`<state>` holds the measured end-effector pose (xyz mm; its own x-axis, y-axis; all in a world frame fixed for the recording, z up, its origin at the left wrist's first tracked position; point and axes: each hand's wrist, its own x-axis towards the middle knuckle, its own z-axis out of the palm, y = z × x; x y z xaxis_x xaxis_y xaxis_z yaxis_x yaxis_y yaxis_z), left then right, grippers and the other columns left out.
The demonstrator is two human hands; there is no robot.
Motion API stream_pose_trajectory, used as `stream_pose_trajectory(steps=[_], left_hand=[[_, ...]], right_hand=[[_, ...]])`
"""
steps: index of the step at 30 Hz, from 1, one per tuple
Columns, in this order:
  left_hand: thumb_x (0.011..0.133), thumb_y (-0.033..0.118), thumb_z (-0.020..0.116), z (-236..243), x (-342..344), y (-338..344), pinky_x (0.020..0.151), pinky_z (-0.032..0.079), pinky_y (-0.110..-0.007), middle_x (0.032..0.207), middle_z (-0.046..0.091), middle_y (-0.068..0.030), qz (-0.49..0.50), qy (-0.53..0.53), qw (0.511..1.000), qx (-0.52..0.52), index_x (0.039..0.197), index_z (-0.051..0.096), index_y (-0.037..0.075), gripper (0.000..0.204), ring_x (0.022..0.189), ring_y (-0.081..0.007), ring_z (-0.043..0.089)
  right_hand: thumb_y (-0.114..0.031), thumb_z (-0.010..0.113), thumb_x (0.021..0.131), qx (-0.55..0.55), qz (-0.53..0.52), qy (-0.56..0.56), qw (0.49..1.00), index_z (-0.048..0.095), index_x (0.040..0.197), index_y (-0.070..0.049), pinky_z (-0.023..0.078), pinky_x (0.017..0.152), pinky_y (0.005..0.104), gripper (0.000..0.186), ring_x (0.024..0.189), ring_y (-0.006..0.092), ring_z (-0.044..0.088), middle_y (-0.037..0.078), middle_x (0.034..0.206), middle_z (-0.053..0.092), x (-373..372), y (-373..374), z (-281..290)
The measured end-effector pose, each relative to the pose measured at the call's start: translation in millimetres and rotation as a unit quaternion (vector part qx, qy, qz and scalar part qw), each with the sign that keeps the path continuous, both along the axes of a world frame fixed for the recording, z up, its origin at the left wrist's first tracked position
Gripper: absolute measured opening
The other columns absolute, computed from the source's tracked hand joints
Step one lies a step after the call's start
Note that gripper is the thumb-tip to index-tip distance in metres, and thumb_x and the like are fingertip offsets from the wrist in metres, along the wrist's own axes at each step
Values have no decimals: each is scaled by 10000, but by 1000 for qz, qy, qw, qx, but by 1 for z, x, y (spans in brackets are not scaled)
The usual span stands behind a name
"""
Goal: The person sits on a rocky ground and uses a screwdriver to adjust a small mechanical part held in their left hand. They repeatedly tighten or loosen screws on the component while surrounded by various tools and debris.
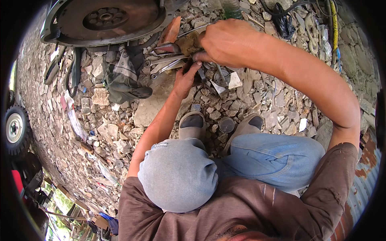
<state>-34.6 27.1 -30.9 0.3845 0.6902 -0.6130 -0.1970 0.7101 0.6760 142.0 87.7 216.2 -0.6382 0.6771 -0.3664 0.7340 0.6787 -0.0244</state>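
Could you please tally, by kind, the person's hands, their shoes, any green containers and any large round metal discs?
Hands: 2 (left hand, right hand)
Shoes: 2 (left shoe, right shoe)
Green container: 1
Large round metal disc: 1
Total: 6

No text, label, brand, number or sign is legible anywhere in the head view.
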Motion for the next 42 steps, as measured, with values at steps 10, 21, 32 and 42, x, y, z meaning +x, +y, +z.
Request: stream_pose_trajectory(steps=[10, 21, 32, 42], left_hand=[[919, 375, 788, 2, 0, -2, 830, 613, -477, 1226, 650, -124, 16, 0, 1000, 7, 1426, 492, -23, 709, 1049, -240, 687], [925, 378, 777, 2, 1, -2, 816, 613, -473, 1176, 672, -117, 14, 1, 1000, 1, 1422, 505, 6, 677, 1012, -247, 700], [940, 384, 755, 17, 3, -1, 826, 617, -478, 1129, 694, -105, -3, 2, 1000, -22, 1389, 524, 23, 621, 999, -240, 707], [949, 399, 739, 20, 2, -2, 829, 617, -476, 1134, 690, -121, 2, 7, 1000, -30, 1415, 503, 22, 644, 1004, -252, 710]], right_hand=[[-179, 729, 832, -38, -40, 42, 998, 703, 1029, -14, 588, 752, 480, 259, 858, 393, 724, 204, 852, 708, 1, 1, 0], [-140, 640, 898, -20, -22, 62, 998, 645, 1183, -37, 595, 773, 465, 303, 890, 392, 724, 199, 931, 701, -3, 0, 1], [-223, 686, 887, 50, 10, 136, 989, 646, 1142, -38, 600, 761, 459, 317, 866, 366, 740, 175, 903, 700, -1, -5, -14], [-159, 697, 862, 61, 37, 173, 982, 661, 1211, -44, 611, 757, 456, 369, 884, 359, 746, 185, 926, 725, 5, -7, -15]])
